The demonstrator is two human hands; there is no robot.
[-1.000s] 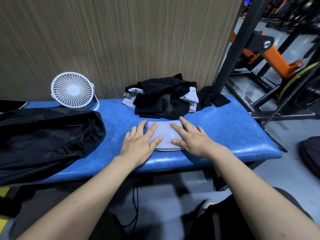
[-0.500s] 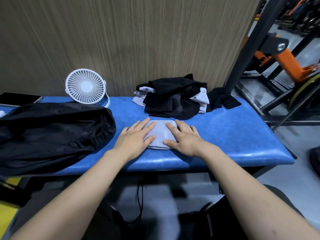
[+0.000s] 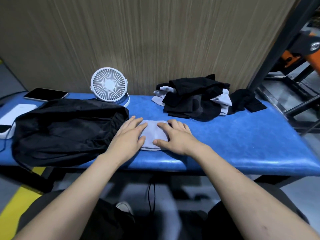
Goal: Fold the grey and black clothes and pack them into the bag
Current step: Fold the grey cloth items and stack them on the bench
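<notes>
Since the earlier frames the view has swung left, so a tablet point(image 3: 45, 96) and a white power bank point(image 3: 16, 113) now show at the worktop's left end, while both hands have stayed flat on the folded grey cloth point(image 3: 153, 134) and drawn a little closer over it. The left hand point(image 3: 129, 135) lies spread and open on the cloth's left part, and the right hand point(image 3: 174, 136) lies just as open on its right part, fingers splayed, pressing and not gripping. The cloth sits near the front edge of the blue worktop point(image 3: 242, 135), about midway along it, a small bundle whose long axis I judge to run front to back, though the hands cover much of it. The black bag point(image 3: 69, 129) lies just to the left of the cloth, its mouth seemingly turned toward the cloth and close to the left hand, so that hand is the nearer one for holding the mouth open while the cloth travels left. A pile of black and grey clothes point(image 3: 194, 99) waits at the back edge, right of middle, with one black piece point(image 3: 245, 102) lying apart beside it. By count: one folded cloth, one bag, one pile, one loose piece, one white fan point(image 3: 109, 86), one tablet, one power bank.
</notes>
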